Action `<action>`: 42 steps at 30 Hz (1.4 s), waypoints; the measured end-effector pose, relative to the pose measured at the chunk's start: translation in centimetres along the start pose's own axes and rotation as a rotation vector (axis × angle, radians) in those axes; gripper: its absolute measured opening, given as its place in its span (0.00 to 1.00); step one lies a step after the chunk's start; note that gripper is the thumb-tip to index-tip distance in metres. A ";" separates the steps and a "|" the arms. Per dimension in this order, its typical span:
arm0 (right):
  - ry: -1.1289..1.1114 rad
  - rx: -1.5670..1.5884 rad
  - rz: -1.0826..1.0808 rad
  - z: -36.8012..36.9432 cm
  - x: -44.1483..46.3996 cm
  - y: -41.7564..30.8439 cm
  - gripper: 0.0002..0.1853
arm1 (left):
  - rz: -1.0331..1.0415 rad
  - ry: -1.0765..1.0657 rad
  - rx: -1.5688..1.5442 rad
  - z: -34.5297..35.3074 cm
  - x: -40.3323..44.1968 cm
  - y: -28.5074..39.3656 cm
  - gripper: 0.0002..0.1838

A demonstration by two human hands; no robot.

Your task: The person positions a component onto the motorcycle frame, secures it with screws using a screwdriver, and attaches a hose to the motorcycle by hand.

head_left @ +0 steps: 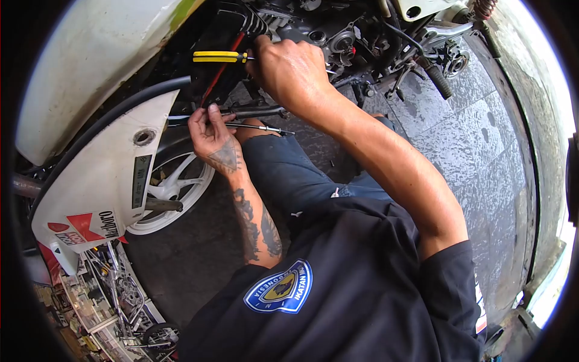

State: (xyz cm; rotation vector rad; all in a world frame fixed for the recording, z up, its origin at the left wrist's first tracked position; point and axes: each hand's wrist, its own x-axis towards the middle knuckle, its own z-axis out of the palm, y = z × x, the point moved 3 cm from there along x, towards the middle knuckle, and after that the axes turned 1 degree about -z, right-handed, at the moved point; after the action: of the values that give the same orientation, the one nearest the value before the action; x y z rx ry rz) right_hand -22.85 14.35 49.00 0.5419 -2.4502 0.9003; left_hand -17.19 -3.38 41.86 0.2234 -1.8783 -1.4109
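My left hand (211, 136) is beside the lower end of a thin red rod or tube (223, 69), its thumb and fingers pinched near it. A thin metal cable or rod (259, 127) runs out from that hand to the right. My right hand (289, 69) is curled at the engine (319, 37), its fingertips partly hidden. A yellow and black screwdriver (218, 57) points toward the right hand, its shaft passing under or into the fingers. What exactly the right fingers grip is hidden.
A white fairing (99, 169) with red stickers and a white wheel (175, 184) stand at the left. A footrest (438, 82) sticks out at the upper right. Assorted tools and parts (120, 289) lie at the lower left. The floor is tiled (482, 157).
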 end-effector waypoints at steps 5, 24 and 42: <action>0.026 0.016 0.054 0.7 -0.4 -0.3 0.17 | 0.016 -0.014 -0.015 0.0 0.0 0.0 0.13; -0.223 0.753 0.438 2.8 -15.1 8.3 0.15 | -0.225 -0.088 0.115 0.0 0.0 0.8 0.14; -1.083 0.080 0.273 24.2 -34.6 11.8 0.14 | -0.409 -0.260 0.257 -0.6 0.3 1.6 0.20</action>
State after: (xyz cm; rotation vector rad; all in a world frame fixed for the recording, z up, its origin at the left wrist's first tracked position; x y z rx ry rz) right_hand -7.87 13.13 7.85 0.9085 -3.5324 0.9554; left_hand -16.58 -3.42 43.45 0.6040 -2.3273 -1.5134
